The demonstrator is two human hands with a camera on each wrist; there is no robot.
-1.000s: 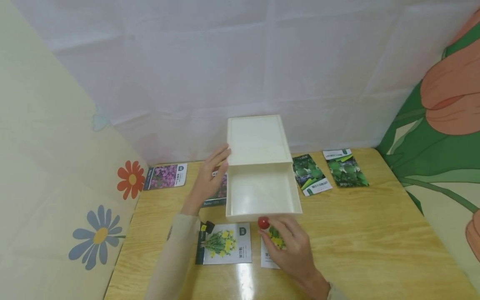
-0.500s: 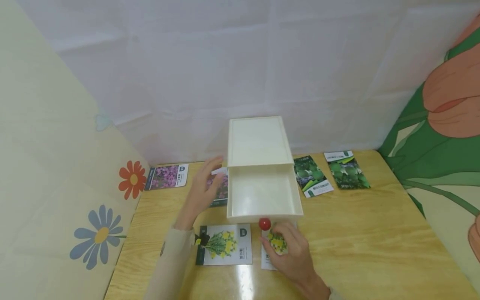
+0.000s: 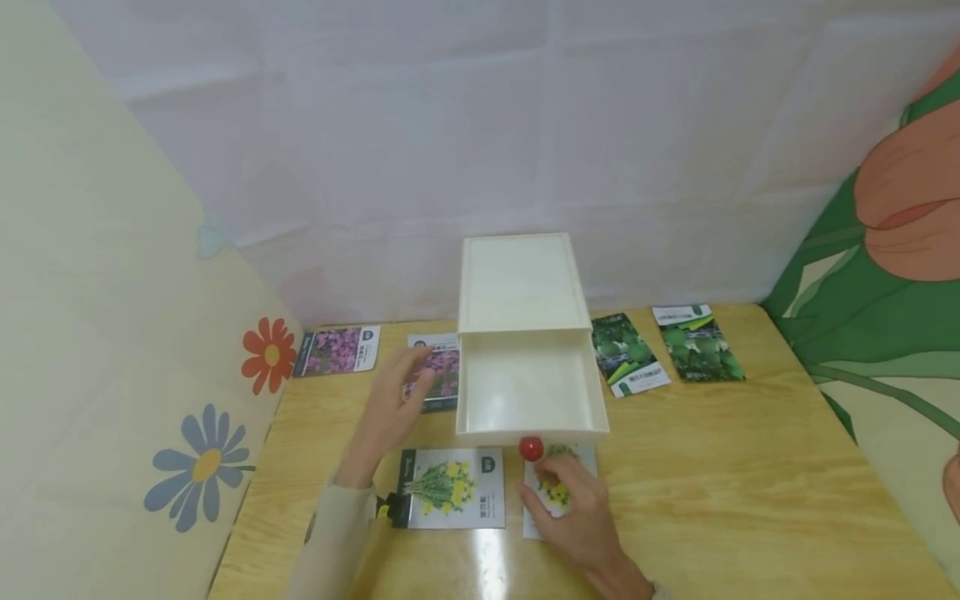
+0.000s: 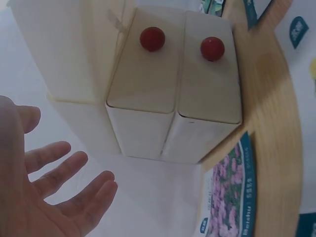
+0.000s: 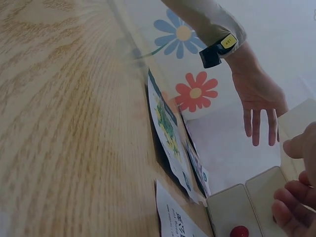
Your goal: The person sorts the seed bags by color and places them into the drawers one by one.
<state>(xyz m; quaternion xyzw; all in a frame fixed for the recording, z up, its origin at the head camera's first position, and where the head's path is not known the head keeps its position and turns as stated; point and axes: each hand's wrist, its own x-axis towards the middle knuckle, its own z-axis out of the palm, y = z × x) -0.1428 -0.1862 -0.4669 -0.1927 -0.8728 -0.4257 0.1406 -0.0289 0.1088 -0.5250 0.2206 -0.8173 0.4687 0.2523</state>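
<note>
A white drawer box (image 3: 522,283) stands at the back of the table, its top drawer (image 3: 528,392) pulled out with nothing inside. That drawer's round red knob (image 3: 532,448) sits on its front. My right hand (image 3: 581,508) is just to the lower right of the knob, fingers loosely bent and a gap between them and it. Apart from the box on its left, my left hand (image 3: 390,408) hovers with relaxed fingers over a purple-flower packet (image 3: 442,379). Seen by the left wrist camera, two lower drawers (image 4: 143,79) are pushed in, each with a red knob (image 4: 212,49).
Two yellow-flower packets, one at the left (image 3: 453,490) and one partly under my right hand (image 3: 534,521), lie in front. Another purple-flower packet (image 3: 337,351) is at the back left. Two green-leaf packets, a tilted one (image 3: 628,354) and its neighbour (image 3: 699,343), lie right of the box.
My left hand has left the box's side and moved left and nearer. My right fingers have let go of the red knob and drawn slightly away. The drawer stays out.
</note>
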